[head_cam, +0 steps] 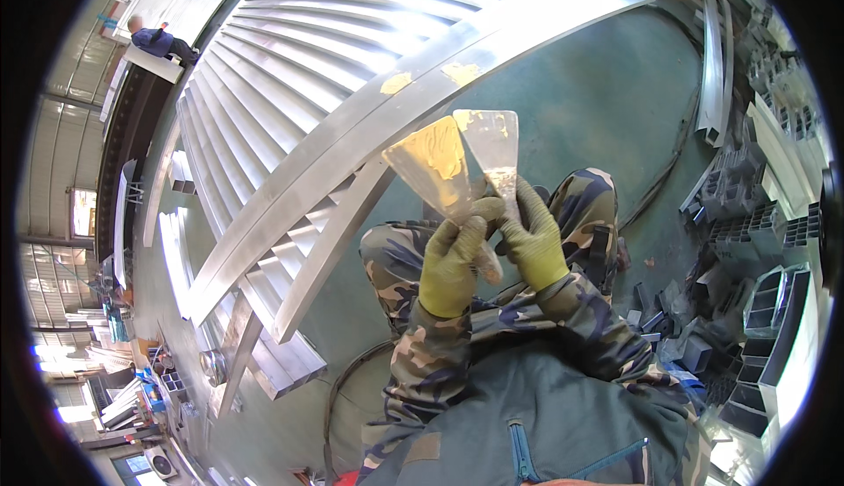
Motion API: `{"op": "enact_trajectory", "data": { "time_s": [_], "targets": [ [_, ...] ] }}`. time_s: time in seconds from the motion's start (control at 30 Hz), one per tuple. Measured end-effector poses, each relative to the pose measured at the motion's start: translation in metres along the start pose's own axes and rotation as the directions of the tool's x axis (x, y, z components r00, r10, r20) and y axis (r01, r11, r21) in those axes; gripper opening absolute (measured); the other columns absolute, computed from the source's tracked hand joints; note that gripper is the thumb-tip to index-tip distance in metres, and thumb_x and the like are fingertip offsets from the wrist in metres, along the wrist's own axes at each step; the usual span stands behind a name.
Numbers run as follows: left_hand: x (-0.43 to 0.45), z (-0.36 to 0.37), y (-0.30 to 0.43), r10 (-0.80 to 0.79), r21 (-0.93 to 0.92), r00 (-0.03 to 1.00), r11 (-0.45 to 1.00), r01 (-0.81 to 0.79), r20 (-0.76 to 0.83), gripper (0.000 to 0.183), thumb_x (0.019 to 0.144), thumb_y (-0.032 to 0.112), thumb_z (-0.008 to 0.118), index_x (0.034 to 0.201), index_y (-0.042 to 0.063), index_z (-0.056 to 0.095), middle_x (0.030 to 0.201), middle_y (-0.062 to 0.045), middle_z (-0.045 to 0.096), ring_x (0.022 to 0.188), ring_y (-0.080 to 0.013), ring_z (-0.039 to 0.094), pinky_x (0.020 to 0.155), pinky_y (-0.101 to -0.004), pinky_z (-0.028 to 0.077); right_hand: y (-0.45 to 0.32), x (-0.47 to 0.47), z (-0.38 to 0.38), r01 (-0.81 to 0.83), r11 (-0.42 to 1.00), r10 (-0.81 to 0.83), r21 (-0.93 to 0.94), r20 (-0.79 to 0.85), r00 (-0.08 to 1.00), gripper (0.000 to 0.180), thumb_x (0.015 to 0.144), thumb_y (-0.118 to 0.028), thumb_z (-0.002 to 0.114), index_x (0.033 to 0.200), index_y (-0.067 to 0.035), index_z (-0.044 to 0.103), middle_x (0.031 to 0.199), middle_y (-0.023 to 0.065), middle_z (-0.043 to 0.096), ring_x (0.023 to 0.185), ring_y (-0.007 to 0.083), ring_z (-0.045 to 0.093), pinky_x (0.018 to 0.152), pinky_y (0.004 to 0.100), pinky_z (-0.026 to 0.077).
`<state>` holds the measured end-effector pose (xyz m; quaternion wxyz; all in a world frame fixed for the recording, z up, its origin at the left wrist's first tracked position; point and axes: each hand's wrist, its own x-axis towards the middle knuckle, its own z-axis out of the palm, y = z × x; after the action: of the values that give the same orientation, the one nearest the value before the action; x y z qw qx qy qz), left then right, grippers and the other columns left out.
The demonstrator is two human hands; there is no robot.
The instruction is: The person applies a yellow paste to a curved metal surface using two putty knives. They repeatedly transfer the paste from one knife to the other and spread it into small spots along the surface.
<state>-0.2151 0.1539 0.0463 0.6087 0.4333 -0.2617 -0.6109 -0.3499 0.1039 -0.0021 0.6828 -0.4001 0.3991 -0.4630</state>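
Note:
My left hand point(452, 265), in a yellow-green work glove, grips a putty knife point(432, 160) whose blade is thickly smeared with yellow filler. A second putty knife point(491, 140), its blade mostly bare with yellow traces at the edge, is held in my gloved right hand point(537, 242). The two blades point away from me, side by side, their edges close together. Just beyond them runs the wide metal end beam point(316, 146) of a slatted metal frame. Two yellow filler patches, one point(396, 83) on the left and one point(461, 73) on the right, mark the beam.
Parallel metal slats point(283, 84) stretch away behind the beam. Stacked metal profiles point(758, 235) crowd the right side. Dark cables point(666, 183) cross the green floor point(580, 90). A metal can point(213, 366) stands at lower left. A person point(158, 41) is at upper left, another partly visible at the top.

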Motion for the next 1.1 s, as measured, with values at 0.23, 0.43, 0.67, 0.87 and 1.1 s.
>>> {"op": "enact_trajectory", "data": {
  "time_s": [0.23, 0.43, 0.67, 0.87, 1.1],
  "targets": [
    [0.001, -0.021, 0.011, 0.006, 0.069, 0.99, 0.998, 0.004, -0.141, 0.043, 0.109, 0.031, 0.056, 0.138, 0.0, 0.062, 0.134, -0.011, 0.068, 0.117, -0.0232, 0.066, 0.101, -0.038, 0.054, -0.018, 0.013, -0.027, 0.068, 0.998, -0.068, -0.002, -0.052, 0.996, 0.063, 0.097, -0.003, 0.067, 0.156, -0.003, 0.045, 0.125, 0.0064, 0.066, 0.095, 0.0081, 0.063, 0.072, 0.0191, 0.051],
    [0.011, -0.006, -0.013, 0.068, 0.001, 0.992, 0.998, -0.068, -0.104, 0.044, 0.11, 0.032, 0.054, 0.135, -0.002, 0.063, 0.114, -0.01, 0.07, 0.097, -0.0205, 0.068, 0.086, -0.0326, 0.054, -0.015, 0.007, -0.009, 0.001, 0.999, 0.0, 0.052, -0.029, 1.0, 0.054, 0.103, -0.009, 0.064, 0.154, 0.0, 0.047, 0.125, 0.0084, 0.067, 0.104, 0.0109, 0.063, 0.089, 0.0249, 0.053],
    [0.019, 0.003, -0.018, 0.02, -0.032, 0.997, 0.999, -0.023, -0.075, 0.041, 0.111, 0.035, 0.055, 0.13, 0.002, 0.068, 0.078, 0.0, 0.063, 0.063, -0.0082, 0.055, 0.058, -0.0219, 0.045, 0.003, -0.001, 0.018, 0.369, 0.903, -0.362, -0.22, 0.073, 0.929, 0.038, 0.104, -0.006, 0.059, 0.14, 0.006, 0.058, 0.136, 0.0216, 0.065, 0.125, 0.0301, 0.064, 0.107, 0.0365, 0.048],
    [0.022, 0.004, -0.015, 0.006, -0.124, 0.987, 0.992, -0.027, -0.162, 0.04, 0.111, 0.032, 0.055, 0.136, 0.003, 0.066, 0.101, -0.001, 0.07, 0.082, -0.0064, 0.062, 0.069, -0.0193, 0.05, 0.003, -0.005, 0.013, 0.444, 0.63, -0.45, -0.637, 0.167, 0.877, 0.057, 0.093, -0.021, 0.072, 0.141, 0.004, 0.057, 0.14, 0.0281, 0.059, 0.13, 0.0438, 0.059, 0.111, 0.0446, 0.047],
    [0.03, 0.0, -0.022, -0.066, 0.063, 0.98, 0.995, 0.079, -0.185, 0.04, 0.11, 0.027, 0.058, 0.14, 0.001, 0.062, 0.123, -0.005, 0.066, 0.109, -0.0103, 0.06, 0.095, -0.0236, 0.05, 0.003, -0.005, 0.002, 0.284, 0.589, -0.193, -0.757, 0.209, 0.959, 0.074, 0.085, -0.028, 0.075, 0.15, -0.004, 0.049, 0.152, 0.0263, 0.049, 0.13, 0.0429, 0.059, 0.108, 0.046, 0.05]
  ]
}}
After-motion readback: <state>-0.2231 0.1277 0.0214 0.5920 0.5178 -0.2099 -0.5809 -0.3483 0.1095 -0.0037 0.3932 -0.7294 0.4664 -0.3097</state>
